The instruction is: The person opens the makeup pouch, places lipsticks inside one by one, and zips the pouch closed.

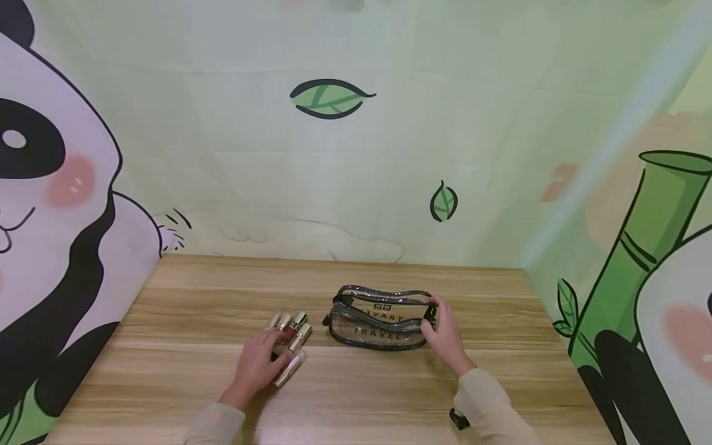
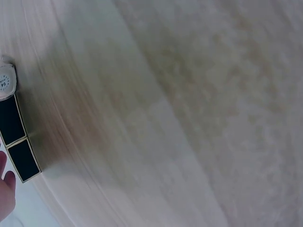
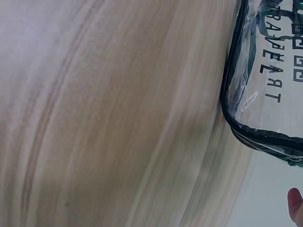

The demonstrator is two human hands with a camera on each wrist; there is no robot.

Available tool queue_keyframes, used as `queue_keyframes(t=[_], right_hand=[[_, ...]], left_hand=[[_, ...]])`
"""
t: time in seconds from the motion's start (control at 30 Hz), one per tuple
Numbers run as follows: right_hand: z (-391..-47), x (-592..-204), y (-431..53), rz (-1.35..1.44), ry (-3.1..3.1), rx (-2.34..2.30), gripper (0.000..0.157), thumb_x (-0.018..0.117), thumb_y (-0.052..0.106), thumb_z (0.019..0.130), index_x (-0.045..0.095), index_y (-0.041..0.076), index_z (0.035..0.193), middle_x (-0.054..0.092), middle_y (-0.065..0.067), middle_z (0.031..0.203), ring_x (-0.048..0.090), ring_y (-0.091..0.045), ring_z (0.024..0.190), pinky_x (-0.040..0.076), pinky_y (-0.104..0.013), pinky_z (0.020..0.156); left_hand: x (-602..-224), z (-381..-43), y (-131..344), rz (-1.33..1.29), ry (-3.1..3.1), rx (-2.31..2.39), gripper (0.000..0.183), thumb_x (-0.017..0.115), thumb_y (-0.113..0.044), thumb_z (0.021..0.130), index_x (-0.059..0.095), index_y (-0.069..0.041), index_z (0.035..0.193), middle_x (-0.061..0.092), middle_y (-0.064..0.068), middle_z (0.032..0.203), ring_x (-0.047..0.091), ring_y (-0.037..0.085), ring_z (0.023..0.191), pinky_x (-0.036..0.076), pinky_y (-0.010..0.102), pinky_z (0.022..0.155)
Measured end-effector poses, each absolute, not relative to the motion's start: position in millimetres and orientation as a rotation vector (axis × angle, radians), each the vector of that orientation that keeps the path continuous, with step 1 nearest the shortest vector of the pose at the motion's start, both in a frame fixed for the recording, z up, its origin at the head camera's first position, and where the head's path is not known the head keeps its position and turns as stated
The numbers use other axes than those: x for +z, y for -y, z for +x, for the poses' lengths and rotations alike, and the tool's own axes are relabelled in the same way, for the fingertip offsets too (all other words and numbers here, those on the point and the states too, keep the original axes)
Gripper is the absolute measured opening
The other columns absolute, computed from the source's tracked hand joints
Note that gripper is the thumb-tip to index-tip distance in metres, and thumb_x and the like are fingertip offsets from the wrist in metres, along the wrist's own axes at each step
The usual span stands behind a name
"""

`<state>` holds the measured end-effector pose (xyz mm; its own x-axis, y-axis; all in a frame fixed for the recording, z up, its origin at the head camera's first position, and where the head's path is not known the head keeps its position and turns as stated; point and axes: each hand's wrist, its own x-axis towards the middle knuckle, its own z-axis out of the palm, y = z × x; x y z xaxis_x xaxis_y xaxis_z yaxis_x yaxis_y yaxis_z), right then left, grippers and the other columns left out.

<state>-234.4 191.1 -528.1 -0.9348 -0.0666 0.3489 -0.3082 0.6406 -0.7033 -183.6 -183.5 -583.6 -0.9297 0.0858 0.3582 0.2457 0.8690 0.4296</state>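
Note:
Several lip gloss tubes [image 1: 300, 337] with shiny gold and clear parts lie close together on the wooden table, left of centre. Over them is my left hand [image 1: 258, 364], its fingers and thumb spread across the tubes and hiding some. One tube [image 2: 19, 142] shows dark panels with gold edges in the left wrist view, fingertips [image 2: 5, 184] beside it. To the right stands a clear travel pouch [image 1: 378, 337] with black trim and "TRAVEL" lettering, its top gaping. My right hand [image 1: 447, 337] grips the pouch's right end, thumb at the front rim and fingers farther back.
The wood-grain table [image 1: 194, 296] reaches back to a pale green wall cloth [image 1: 233, 123] printed with leaves, pandas and bamboo. A small black object [image 1: 459, 419] shows under the right sleeve [image 1: 489, 402].

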Motion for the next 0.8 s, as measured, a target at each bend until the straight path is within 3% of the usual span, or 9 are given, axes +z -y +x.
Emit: queue_keyframes(t=[0.27, 0.5, 0.8], right_hand=[[-236.7, -524.8, -190.7, 0.284, 2.608, 1.184, 0.051, 0.052, 0.01, 0.075, 0.039, -0.002, 0.123, 0.044, -0.021, 0.124, 0.041, -0.035, 0.115, 0.032, -0.051, 0.098], [-237.8, -526.2, -190.3, 0.28, 2.614, 1.189, 0.05, 0.051, 0.01, 0.076, 0.039, -0.001, 0.123, 0.045, -0.021, 0.123, 0.042, -0.034, 0.115, 0.033, -0.05, 0.098], [-238.5, -528.4, -191.6, 0.302, 2.577, 1.181, 0.05, 0.051, 0.01, 0.075, 0.039, -0.004, 0.122, 0.045, -0.023, 0.122, 0.043, -0.036, 0.114, 0.034, -0.051, 0.096]], left_hand=[[-574.1, -193.9, 192.2, -0.182, 2.724, -0.669, 0.039, 0.065, -0.017, 0.074, 0.057, 0.001, 0.108, 0.057, 0.019, 0.112, 0.054, 0.036, 0.099, 0.043, 0.049, 0.084], [-565.5, -201.5, 203.3, -0.076, 2.787, -0.673, 0.036, 0.061, -0.013, 0.076, 0.055, 0.0, 0.109, 0.058, 0.019, 0.11, 0.055, 0.037, 0.096, 0.046, 0.05, 0.076], [-564.5, -204.4, 206.3, -0.013, 2.874, -0.673, 0.043, 0.061, -0.016, 0.074, 0.053, 0.001, 0.113, 0.054, 0.021, 0.112, 0.053, 0.038, 0.1, 0.045, 0.05, 0.079]])
